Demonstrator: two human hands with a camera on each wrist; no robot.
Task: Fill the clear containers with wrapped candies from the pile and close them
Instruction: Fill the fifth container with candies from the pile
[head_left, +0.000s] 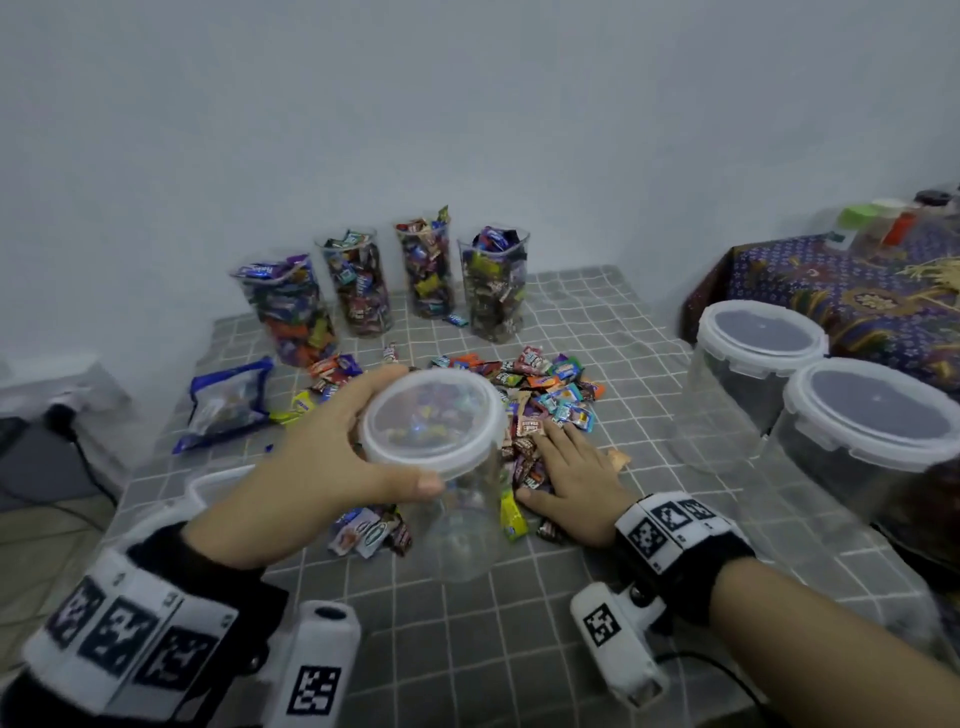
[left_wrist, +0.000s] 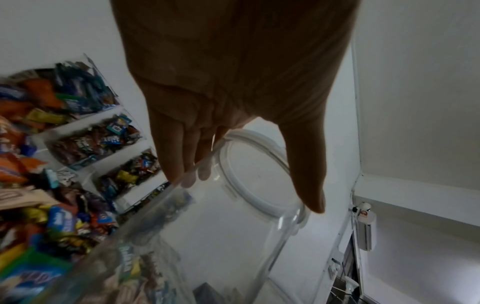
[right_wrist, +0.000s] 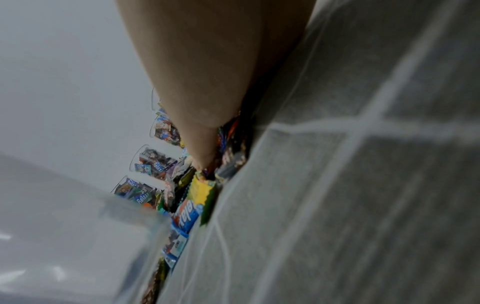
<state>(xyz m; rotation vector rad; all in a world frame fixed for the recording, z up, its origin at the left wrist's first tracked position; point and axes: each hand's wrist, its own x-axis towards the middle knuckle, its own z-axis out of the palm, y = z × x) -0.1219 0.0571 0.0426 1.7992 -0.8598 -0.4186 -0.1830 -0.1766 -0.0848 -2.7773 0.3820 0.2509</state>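
Note:
My left hand (head_left: 413, 428) grips an empty clear container (head_left: 462, 525) by its white-rimmed top, thumb on the near side and fingers on the far side, holding it tilted over the table (head_left: 519, 623). In the left wrist view the left hand (left_wrist: 253, 194) spans the container's (left_wrist: 233, 236) rim. The pile of wrapped candies (head_left: 540, 384) lies just behind and right of it. My right hand (head_left: 545, 462) lies flat on the near edge of the pile, fingers straight. The right wrist view shows the right hand (right_wrist: 205, 162) touching the candies (right_wrist: 189, 209).
Several clear containers (head_left: 426, 270) filled with candies stand in a row by the back wall. Two empty lidded containers (head_left: 748, 374) (head_left: 872, 431) stand at the right. A blue candy bag (head_left: 228, 402) lies at the left. A patterned cloth (head_left: 857, 291) covers a surface at the far right.

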